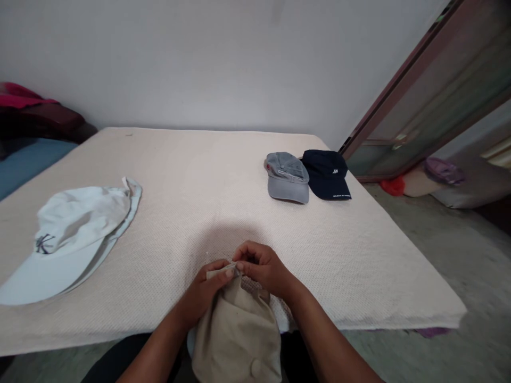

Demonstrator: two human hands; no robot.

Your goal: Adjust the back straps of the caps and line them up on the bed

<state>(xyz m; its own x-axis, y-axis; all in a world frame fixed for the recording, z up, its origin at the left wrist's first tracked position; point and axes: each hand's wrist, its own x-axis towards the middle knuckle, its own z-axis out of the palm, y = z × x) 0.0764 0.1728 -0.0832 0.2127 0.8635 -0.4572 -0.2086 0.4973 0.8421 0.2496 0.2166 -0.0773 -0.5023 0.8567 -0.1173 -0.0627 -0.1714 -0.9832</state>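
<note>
A beige cap [239, 335] hangs at the table's front edge, its button low and its back strap up. My left hand [205, 290] pinches the strap end between thumb and fingers. Right beside it, my right hand [263, 266] is closed on the same strap, the two thumbs almost touching. The cap's opening shows just below my right hand. Whether a buckle sits between the fingertips is too small to tell.
White caps [80, 223], stacked, lie at the left of the covered table [191, 175]. A grey cap [287, 175] and a navy cap [325, 173] lie side by side at the back right. A wall stands behind; a door is at the right.
</note>
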